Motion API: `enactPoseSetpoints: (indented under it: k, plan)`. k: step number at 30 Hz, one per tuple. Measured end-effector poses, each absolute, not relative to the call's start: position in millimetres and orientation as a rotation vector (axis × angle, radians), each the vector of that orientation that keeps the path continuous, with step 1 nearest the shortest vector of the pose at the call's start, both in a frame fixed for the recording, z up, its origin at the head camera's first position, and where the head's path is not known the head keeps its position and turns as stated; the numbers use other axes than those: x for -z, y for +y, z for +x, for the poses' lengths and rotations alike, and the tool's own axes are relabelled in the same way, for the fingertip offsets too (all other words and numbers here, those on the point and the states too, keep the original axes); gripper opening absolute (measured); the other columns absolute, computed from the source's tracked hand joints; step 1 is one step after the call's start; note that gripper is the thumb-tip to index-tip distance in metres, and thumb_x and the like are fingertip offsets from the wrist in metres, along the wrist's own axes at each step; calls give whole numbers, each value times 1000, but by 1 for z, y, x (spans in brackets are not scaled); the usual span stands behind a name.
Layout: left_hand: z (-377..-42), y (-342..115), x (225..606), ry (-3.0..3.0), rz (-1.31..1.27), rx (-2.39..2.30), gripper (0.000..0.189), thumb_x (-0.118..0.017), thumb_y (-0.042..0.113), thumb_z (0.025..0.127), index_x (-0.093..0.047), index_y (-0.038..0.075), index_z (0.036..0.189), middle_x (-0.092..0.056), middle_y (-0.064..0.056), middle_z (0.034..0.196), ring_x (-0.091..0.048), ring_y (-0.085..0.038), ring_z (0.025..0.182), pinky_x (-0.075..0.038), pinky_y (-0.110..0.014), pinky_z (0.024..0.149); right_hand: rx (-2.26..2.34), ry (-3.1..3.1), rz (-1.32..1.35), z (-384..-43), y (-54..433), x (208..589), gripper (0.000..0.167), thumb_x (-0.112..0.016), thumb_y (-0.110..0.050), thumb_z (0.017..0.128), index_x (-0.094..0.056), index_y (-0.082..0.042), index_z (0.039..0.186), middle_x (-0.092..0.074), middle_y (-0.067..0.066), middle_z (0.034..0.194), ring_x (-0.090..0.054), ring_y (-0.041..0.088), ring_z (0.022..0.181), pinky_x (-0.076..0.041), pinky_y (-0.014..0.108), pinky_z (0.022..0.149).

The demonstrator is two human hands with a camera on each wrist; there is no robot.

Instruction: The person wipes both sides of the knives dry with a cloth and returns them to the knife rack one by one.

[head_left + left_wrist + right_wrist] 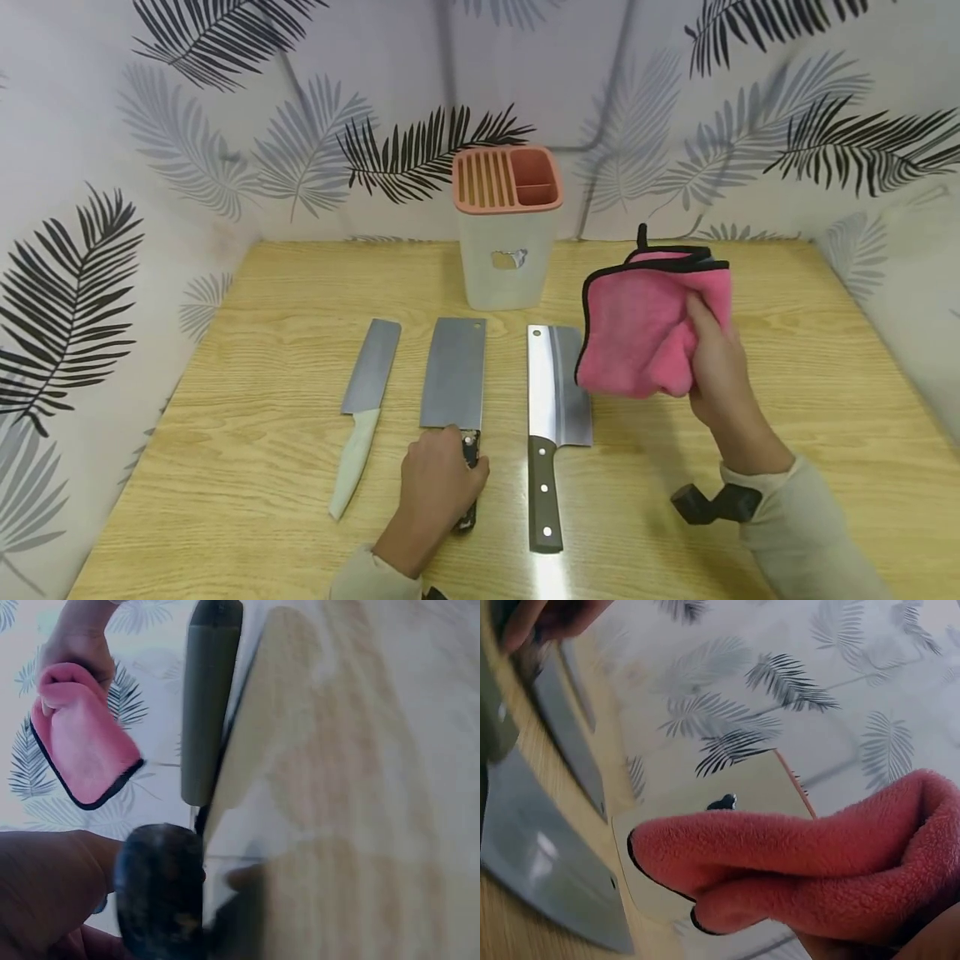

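Observation:
My left hand (435, 479) grips the worn black handle of the middle cleaver (453, 375), whose blade lies on the table pointing away. In the left wrist view the dark handle end (160, 889) sticks out beside the hand. Raised over the right side of the table, my right hand (720, 375) holds a folded pink cloth (626, 337) with black edging. The cloth (780, 855) fills much of the right wrist view, its fluffy folds bunched. Just left of it lies a larger cleaver (542, 383) with a dark green riveted handle.
A pale-handled knife (371, 371) lies left of the middle cleaver. At the back of the wooden table (300, 283) stands a white knife holder (502, 287) with a slotted orange top. Leaf-patterned cloth (405, 67) hangs behind and along the sides.

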State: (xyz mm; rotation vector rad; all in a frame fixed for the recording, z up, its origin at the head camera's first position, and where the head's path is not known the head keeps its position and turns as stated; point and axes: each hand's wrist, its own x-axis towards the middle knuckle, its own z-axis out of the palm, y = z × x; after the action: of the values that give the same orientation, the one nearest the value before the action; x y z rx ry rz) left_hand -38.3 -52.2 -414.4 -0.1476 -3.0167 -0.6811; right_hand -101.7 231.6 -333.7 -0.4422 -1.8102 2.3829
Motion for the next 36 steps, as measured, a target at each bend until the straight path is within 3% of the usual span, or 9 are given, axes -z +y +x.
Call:
enactPoseSetpoints:
  k: [5,10,16,20,23,28,31,33,36]
  plan:
    - [-40,-57,417,-3055,-147,701,39,-82,34,78,-57,6,68,-53,-3,56,-49,-13,44,-39,-24,38,-2702,-1758,-308,-103,239,338,29,-48,-36,104,-55,-22,80,-55,-13,66,-54,3,58,-41,22,47]
    - [-45,-90,396,-3091,-13,646,44,-76,48,83,-64,5,79,-61,-5,65,-54,-17,53,-42,-28,45,-2786,-1804,-295,-104,237,339,3,-55,-19,100,-53,-17,98,-60,-9,86,-62,5,73,-53,22,62]
    - [-54,-152,388,-3198,170,458,57,-75,44,83,-62,-9,100,-65,-21,83,-62,-33,67,-50,-43,50,-2779,-1842,-314,-101,237,337,21,-59,-9,97,-47,-15,112,-61,-7,98,-65,6,82,-57,23,68]
    - [-56,-172,401,-3280,184,612,43,-73,34,82,-61,-7,93,-60,-15,73,-54,-23,56,-43,-32,44,-2802,-1843,-307,-100,236,337,15,-55,-11,100,-45,-15,110,-61,-8,92,-65,6,76,-55,23,63]
    - [-59,-177,408,-3267,214,780,29,-71,28,80,-57,3,80,-52,-4,62,-45,-15,49,-36,-24,41,-2870,-1787,-245,-99,236,338,5,-49,-20,104,-48,-15,102,-61,-8,80,-63,6,67,-50,24,54]
    - [-65,-180,415,-3229,220,1208,29,-61,26,89,-44,10,72,-36,2,58,-36,-10,48,-33,-22,44,-3169,-1437,-4,-99,238,341,30,-37,-27,108,-53,-12,88,-61,-4,66,-61,9,52,-17,24,44]
    - [-68,-182,417,-3088,272,1743,19,-48,20,97,-48,1,96,-45,1,64,-46,-8,48,-43,-23,44,-3279,-1367,75,-96,240,341,30,-36,-20,108,-57,-10,91,-67,0,72,-64,11,54,-21,22,42]
    - [-69,-182,417,-2924,324,2082,30,-42,15,99,-39,-5,121,-55,0,70,-53,-6,49,-48,-22,44,-3288,-1450,96,-94,241,341,28,-36,-18,108,-59,-9,94,-69,1,76,-65,11,56,-31,20,42]
    - [-68,-179,415,-2725,347,2350,40,-39,11,103,-23,-5,136,-58,2,77,-53,-4,50,-46,-20,42,-3286,-1547,108,-93,239,340,25,-36,-21,108,-56,-11,96,-69,0,75,-66,11,56,-45,23,46]
